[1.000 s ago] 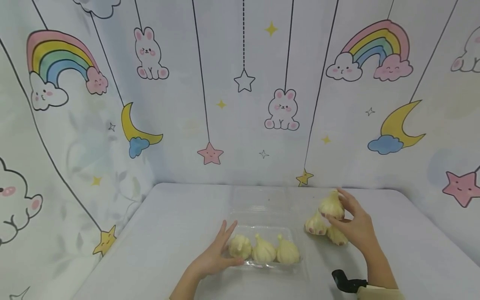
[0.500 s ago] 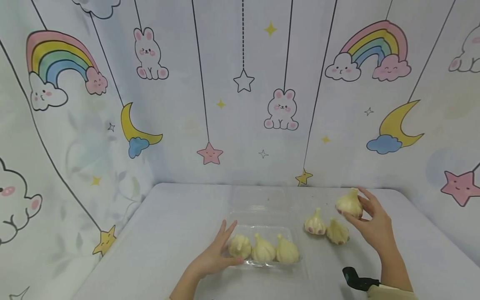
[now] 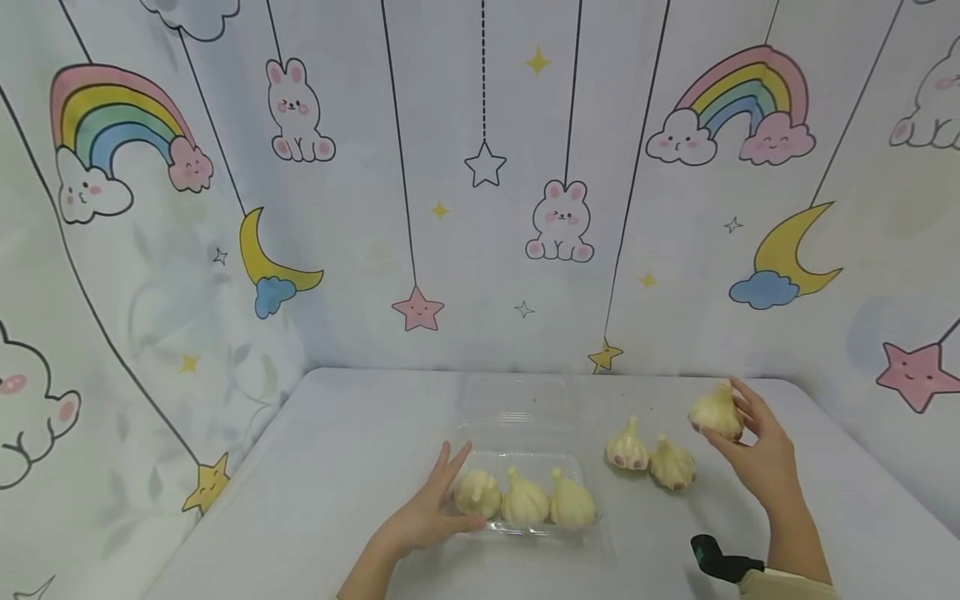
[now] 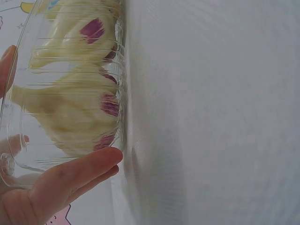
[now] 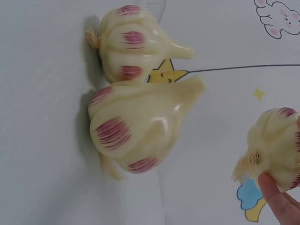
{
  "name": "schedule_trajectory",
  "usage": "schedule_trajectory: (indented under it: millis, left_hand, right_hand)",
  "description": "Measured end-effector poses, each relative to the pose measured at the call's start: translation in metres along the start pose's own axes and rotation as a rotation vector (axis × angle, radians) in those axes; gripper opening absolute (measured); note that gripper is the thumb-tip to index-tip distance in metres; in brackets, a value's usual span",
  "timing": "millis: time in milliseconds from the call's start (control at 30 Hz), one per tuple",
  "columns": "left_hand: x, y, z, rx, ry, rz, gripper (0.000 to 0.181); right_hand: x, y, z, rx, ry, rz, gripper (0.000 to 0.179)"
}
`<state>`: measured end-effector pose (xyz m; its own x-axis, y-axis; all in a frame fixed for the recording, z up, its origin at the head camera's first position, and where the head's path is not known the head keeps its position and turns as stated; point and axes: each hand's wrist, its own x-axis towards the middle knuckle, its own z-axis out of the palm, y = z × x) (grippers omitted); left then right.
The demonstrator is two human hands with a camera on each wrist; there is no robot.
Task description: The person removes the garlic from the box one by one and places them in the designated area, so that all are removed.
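Observation:
My right hand (image 3: 759,446) grips a garlic bulb (image 3: 715,410) between thumb and fingers, raised above the right side of the table. In the right wrist view that bulb (image 5: 276,145) shows purple patches and dry roots, partly cut off by the frame edge. Two more bulbs stand close together on the table: one garlic bulb (image 3: 627,446) and a nearer garlic bulb (image 3: 672,464). My left hand (image 3: 431,508) holds the left end of a clear plastic container (image 3: 540,458), thumb along its front. Inside it sits a row of three garlic bulbs (image 3: 525,498).
The container's clear lid (image 3: 517,400) lies folded back behind it. A white cloth covers the table (image 3: 360,433), and a printed curtain (image 3: 360,208) rises behind it. A black strap piece (image 3: 723,562) sits at my right wrist.
My right hand has lifted the garlic bulb away from the other two and carried it to the right. My left hand keeps its place on the container.

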<state>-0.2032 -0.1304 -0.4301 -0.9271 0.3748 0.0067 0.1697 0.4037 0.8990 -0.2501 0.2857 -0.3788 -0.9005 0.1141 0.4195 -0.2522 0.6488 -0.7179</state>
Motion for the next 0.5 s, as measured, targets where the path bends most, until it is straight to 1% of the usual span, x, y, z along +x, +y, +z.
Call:
schedule_trajectory:
  millis: [267,500]
  left_hand:
    - [0.000,0.002,0.001,-0.006,-0.002,0.002,0.097]
    - [0.000,0.000,0.001,0.008,0.003,-0.003,0.097]
  right_hand:
    - [0.000,0.015,0.000,0.019,-0.021,0.031,0.077]
    - [-0.001,0.027,0.002,-0.008,-0.030,0.044,0.074]
